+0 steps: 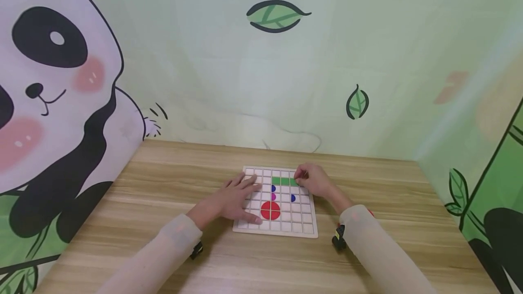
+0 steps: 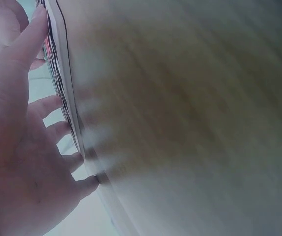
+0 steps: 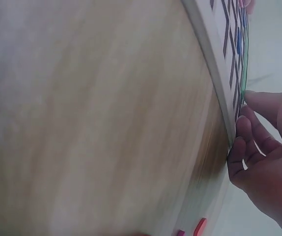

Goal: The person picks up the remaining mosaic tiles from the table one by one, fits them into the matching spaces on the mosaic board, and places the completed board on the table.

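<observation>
A square board (image 1: 286, 229) of white tiles in a pale frame lies on the table, with coloured shapes on some tiles. My left hand (image 1: 237, 198) rests on its left side, fingers spread; the left wrist view shows the fingertips (image 2: 91, 181) at the board's edge. At the top right, my right hand (image 1: 315, 179) pinches the end of a row of green tiles (image 1: 283, 181) between thumb and fingers. A red circle (image 1: 265, 210) made of several tiles sits lower on the board. Blue half circles (image 1: 293, 198) and a magenta one (image 1: 273, 197) lie between.
On the wooden table (image 1: 196, 162), a red piece (image 3: 200, 226) and a purple piece (image 3: 181, 233) lie right of the board. Behind stands a cloth backdrop (image 1: 196, 58) printed with leaves and a panda. Black wrist cameras (image 1: 338, 238) hang under the sleeves.
</observation>
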{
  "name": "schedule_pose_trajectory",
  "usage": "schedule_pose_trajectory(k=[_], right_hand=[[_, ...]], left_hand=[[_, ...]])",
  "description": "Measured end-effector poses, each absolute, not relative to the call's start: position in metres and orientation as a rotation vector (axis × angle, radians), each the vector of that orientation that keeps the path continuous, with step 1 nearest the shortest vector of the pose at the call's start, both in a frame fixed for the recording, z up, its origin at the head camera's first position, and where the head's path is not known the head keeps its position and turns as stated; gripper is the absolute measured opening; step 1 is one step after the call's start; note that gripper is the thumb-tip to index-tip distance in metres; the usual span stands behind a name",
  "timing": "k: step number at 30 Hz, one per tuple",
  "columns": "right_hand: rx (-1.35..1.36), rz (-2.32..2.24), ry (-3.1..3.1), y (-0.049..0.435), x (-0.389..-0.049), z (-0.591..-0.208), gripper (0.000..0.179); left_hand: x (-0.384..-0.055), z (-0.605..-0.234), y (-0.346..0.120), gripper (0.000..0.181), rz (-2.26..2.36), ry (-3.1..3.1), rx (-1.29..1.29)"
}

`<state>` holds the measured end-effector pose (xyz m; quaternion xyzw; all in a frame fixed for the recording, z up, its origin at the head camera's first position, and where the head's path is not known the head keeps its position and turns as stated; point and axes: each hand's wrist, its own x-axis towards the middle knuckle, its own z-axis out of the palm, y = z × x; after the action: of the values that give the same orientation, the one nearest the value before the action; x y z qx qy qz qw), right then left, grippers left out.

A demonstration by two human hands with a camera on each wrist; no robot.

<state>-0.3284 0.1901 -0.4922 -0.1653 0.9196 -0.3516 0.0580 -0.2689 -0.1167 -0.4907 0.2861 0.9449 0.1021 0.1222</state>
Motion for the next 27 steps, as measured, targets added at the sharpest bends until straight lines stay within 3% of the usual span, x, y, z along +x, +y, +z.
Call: schedule_pose_trajectory(k=[13, 27], right_hand=[[-0.577, -0.949, 2.808, 0.205, -0.309, -0.467, 0.01], [-0.758, -0.911, 2.847, 0.262, -0.274, -0.459, 0.006]], left_hand=[[-0.269, -0.489, -0.116, 0.109, 0.288, 2.755, 0.843], [-0.267, -0.488, -0.116, 0.109, 0.296, 2.753, 0.836]])
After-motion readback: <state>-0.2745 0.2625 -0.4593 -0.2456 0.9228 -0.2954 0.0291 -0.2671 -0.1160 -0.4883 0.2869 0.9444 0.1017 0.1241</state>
